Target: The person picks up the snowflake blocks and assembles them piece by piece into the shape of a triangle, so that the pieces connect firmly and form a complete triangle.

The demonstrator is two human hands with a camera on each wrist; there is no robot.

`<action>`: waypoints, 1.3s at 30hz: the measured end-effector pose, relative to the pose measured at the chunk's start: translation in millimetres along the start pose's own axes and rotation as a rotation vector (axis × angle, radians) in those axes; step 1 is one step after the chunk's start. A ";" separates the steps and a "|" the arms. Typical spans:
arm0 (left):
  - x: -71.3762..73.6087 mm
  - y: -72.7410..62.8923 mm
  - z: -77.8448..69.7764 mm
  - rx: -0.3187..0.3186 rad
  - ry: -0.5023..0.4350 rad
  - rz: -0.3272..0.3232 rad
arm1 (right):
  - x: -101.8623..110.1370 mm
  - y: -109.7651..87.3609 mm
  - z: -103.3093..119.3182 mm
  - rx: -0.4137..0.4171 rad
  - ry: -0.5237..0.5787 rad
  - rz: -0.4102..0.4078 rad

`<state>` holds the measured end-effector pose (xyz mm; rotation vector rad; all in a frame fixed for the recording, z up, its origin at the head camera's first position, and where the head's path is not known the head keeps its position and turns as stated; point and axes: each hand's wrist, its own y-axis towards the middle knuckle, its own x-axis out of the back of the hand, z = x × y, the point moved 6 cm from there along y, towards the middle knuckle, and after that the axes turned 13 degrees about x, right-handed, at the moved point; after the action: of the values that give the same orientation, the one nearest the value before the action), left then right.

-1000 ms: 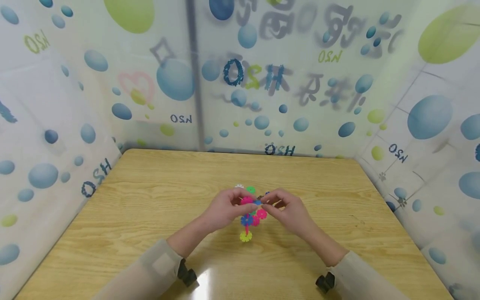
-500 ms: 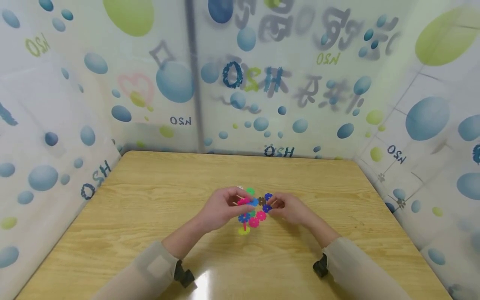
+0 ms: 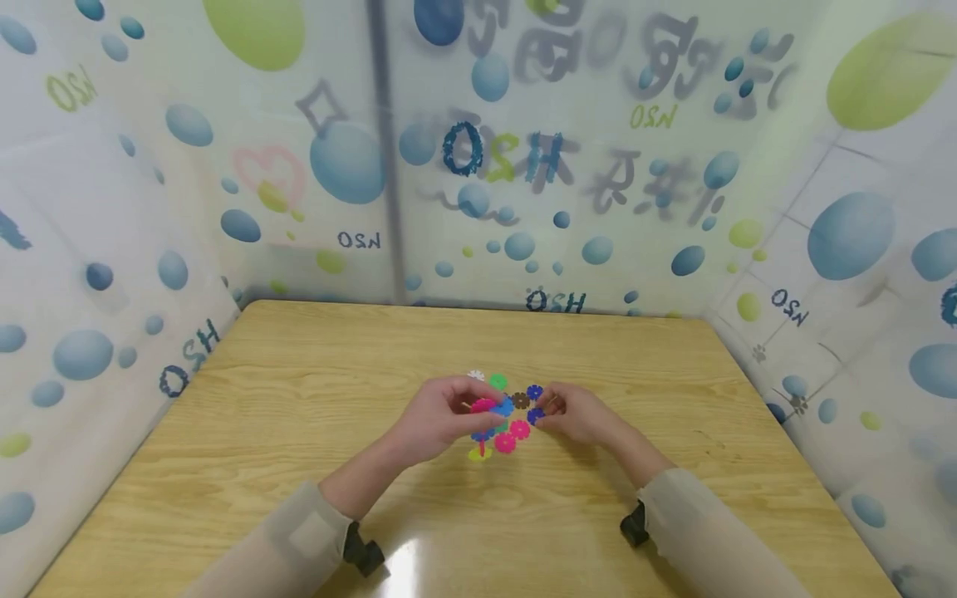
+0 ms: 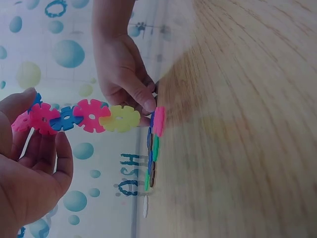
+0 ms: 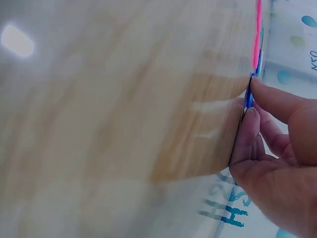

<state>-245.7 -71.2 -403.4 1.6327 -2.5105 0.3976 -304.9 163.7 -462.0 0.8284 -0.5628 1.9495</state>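
My left hand (image 3: 429,423) pinches a joined chain of plastic snowflake discs, raised above the table. In the left wrist view the chain runs from pink through a blue disc (image 4: 66,119) and a pink disc (image 4: 91,116) to a yellow disc (image 4: 120,119) at its free end. A lighter blue disc (image 3: 506,406) shows at the left fingertips in the head view. Down at the table, my right hand (image 3: 586,415) pinches a dark blue snowflake disc (image 5: 249,96) between thumb and finger. The fingers partly cover that disc.
Loose snowflake discs lie flat around the hands: a white disc (image 3: 476,376), a green disc (image 3: 498,381), a brown disc (image 3: 521,400), another dark blue disc (image 3: 534,392) and a pink disc (image 3: 505,443). Patterned curtains (image 3: 478,232) enclose the wooden table (image 3: 336,349).
My right hand has left the left fingertips and moved right to the dark blue disc on the table. The chain has tilted, its yellow end rising nearer the left hand.
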 end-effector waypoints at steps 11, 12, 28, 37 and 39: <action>-2.4 -1.0 -1.1 -0.036 0.018 0.011 | 10.3 -23.2 -2.1 0.068 0.069 -0.056; -2.5 -1.3 -1.9 -0.040 0.023 0.010 | 11.8 -26.0 -0.9 0.070 0.081 -0.075; -1.1 -2.1 -3.5 -0.063 0.058 -0.015 | 21.8 -56.9 57.4 0.243 0.362 -0.242; -2.2 -4.4 -4.2 -0.065 0.064 0.000 | 22.0 -60.2 74.9 0.352 0.408 -0.278; -2.0 -4.0 -3.6 -0.063 0.064 0.001 | 21.9 -60.1 75.6 0.355 0.405 -0.280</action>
<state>-241.4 -70.0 -399.8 1.5710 -2.4513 0.3606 -235.7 154.3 -391.9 0.6549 0.1377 1.9046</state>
